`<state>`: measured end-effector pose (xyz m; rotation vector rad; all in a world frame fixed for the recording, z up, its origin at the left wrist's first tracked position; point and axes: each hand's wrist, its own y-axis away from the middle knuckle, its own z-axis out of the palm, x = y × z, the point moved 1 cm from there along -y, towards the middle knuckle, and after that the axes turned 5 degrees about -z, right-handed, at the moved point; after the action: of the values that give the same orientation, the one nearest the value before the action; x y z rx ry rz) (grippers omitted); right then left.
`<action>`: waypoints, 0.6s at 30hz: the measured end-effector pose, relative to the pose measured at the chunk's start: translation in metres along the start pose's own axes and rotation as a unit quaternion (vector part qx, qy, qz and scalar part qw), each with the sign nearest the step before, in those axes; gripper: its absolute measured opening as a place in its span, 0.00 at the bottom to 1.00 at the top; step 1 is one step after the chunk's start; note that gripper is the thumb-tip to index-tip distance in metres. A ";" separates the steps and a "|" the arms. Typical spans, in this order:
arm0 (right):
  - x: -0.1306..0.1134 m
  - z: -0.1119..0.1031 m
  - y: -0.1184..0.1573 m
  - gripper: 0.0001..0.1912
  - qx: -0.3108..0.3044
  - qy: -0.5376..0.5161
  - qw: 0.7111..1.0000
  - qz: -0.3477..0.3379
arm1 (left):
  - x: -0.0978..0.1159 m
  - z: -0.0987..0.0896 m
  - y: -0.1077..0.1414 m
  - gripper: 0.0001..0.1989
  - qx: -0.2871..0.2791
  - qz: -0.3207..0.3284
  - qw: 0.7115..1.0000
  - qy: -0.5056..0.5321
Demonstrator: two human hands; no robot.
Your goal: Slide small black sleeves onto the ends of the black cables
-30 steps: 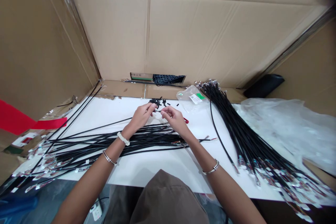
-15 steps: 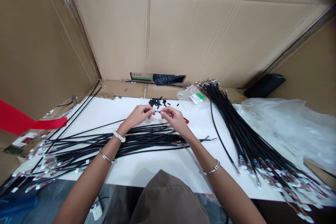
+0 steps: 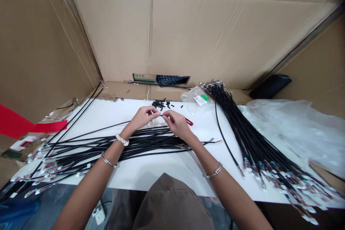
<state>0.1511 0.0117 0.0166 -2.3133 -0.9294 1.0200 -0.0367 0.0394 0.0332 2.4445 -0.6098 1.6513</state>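
Observation:
Both hands meet over the middle of the white table, fingertips almost touching. My left hand (image 3: pixel 147 115) is closed in a pinch at the end of a black cable (image 3: pixel 107 126), which runs off to the left behind the wrist. My right hand (image 3: pixel 174 121) pinches a small black piece at that cable end; the fingertips mostly hide it. Just beyond the fingers lies a loose pile of short black sleeve pieces (image 3: pixel 159 104). Below the hands a bundle of black cables (image 3: pixel 151 142) lies crosswise, with bare coloured wires at the right ends and white connectors at the left.
A red-handled tool (image 3: pixel 189 122) lies partly behind my right hand. To the right are a clear labelled bag (image 3: pixel 198 100), a large fanned cable bundle (image 3: pixel 237 125) and clear plastic sheeting (image 3: pixel 291 125). Cardboard walls (image 3: pixel 188 32) enclose the table (image 3: pixel 129 178) at the back and sides.
My hands have drawn closer together, and the small gap between the fingertips has nearly closed. The right hand has shifted slightly left, showing more of the red-handled tool.

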 end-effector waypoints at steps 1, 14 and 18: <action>0.000 0.000 0.000 0.08 0.000 0.002 1.000 -0.005 | 0.000 0.000 0.000 0.16 0.001 -0.004 1.000 0.011; -0.005 0.000 0.000 0.08 -0.011 0.060 0.995 -0.076 | 0.006 0.004 -0.001 0.10 0.023 -0.095 0.992 0.078; -0.006 -0.001 0.000 0.08 -0.010 0.069 0.994 -0.085 | 0.006 0.005 0.000 0.11 0.033 -0.108 0.990 0.085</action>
<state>0.1486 0.0069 0.0202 -2.2440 -1.0621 0.7739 -0.0306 0.0362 0.0364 2.2859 -0.2621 1.7894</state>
